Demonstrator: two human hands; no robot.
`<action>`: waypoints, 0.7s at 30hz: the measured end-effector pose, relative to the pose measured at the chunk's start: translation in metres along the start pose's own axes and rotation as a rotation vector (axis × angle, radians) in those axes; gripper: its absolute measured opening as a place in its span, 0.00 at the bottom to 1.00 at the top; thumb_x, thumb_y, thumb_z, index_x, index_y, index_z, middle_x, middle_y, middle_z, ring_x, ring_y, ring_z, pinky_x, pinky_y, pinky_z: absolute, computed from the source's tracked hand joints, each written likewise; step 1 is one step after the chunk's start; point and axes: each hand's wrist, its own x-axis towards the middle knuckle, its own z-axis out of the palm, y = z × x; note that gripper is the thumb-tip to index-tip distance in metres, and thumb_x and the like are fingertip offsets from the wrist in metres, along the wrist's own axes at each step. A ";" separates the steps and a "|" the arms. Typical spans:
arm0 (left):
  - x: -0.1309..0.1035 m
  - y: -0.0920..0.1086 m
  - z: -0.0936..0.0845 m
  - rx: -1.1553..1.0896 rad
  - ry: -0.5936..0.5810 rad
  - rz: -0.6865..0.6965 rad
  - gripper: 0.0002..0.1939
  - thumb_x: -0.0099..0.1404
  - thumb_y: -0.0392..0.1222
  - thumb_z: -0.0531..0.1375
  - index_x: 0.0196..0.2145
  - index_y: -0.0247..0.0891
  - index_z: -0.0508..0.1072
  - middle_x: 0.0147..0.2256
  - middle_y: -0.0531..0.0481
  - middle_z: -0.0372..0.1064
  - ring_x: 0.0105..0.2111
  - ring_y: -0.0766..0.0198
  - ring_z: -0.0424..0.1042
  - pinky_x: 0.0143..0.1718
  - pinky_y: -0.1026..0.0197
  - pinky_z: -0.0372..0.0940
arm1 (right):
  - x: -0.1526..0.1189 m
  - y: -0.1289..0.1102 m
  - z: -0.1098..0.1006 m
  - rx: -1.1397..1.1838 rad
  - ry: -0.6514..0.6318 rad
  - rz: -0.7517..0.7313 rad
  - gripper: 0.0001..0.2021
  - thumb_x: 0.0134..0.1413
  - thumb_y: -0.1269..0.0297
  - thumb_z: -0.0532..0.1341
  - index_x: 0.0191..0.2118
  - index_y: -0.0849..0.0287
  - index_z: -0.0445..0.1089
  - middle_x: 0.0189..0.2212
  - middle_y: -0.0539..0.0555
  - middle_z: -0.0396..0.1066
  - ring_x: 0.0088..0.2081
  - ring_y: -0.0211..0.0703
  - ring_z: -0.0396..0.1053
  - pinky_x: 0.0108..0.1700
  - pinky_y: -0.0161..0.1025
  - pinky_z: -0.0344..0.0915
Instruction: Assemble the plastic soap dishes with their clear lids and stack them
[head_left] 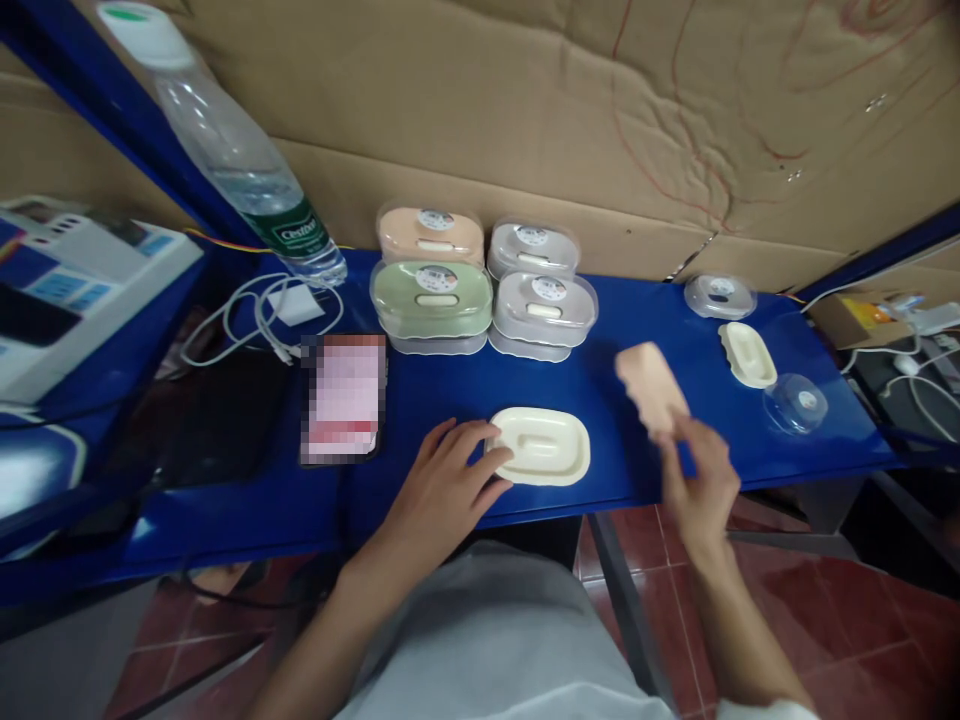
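A cream oval plastic tray point(551, 440) with a raised bar in its middle lies near the table's front edge. The fingers of my left hand point(450, 475), spread apart, rest on its left end. To the right, my right hand point(697, 475) pinches a peach plastic piece point(651, 385) with a wavy edge by its lower end and holds it tilted above the table. Behind the tray stand stacked oval boxes with clear lids: a green box point(431, 300), a peach box point(431, 235) and grey ones point(546, 305).
At the right lie another cream tray point(748, 355), a clear lid point(796, 403) and a grey lidded box point(720, 297). A phone point(343, 400), a white cable with charger point(296, 303) and a water bottle point(247, 170) are on the left. Cardboard point(487, 110) lines the back of the blue table point(450, 385).
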 end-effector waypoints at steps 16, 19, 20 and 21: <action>-0.017 -0.008 0.003 -0.080 -0.021 -0.001 0.28 0.76 0.42 0.62 0.70 0.47 0.64 0.77 0.38 0.46 0.76 0.44 0.49 0.71 0.37 0.62 | 0.046 -0.010 0.020 0.064 -0.363 -0.369 0.26 0.72 0.58 0.59 0.72 0.39 0.60 0.68 0.52 0.68 0.70 0.56 0.64 0.71 0.65 0.61; -0.016 -0.008 0.000 -0.129 -0.025 -0.065 0.32 0.75 0.43 0.62 0.72 0.46 0.59 0.78 0.36 0.40 0.76 0.42 0.50 0.70 0.37 0.62 | 0.092 0.076 0.018 -0.303 -0.146 0.092 0.33 0.72 0.53 0.58 0.74 0.64 0.55 0.73 0.75 0.55 0.75 0.66 0.51 0.72 0.67 0.52; -0.016 -0.008 -0.001 -0.151 -0.030 -0.094 0.33 0.75 0.43 0.62 0.73 0.46 0.58 0.78 0.35 0.39 0.76 0.42 0.51 0.70 0.38 0.62 | 0.105 0.101 0.019 -0.406 -0.144 0.239 0.37 0.72 0.50 0.58 0.75 0.71 0.52 0.74 0.81 0.50 0.76 0.69 0.47 0.72 0.68 0.50; -0.016 -0.008 -0.002 -0.173 -0.038 -0.122 0.35 0.75 0.43 0.63 0.74 0.46 0.56 0.78 0.35 0.40 0.75 0.42 0.52 0.70 0.39 0.63 | 0.114 0.122 0.020 -0.473 -0.172 0.372 0.39 0.71 0.49 0.58 0.74 0.75 0.50 0.72 0.85 0.50 0.75 0.71 0.47 0.70 0.70 0.49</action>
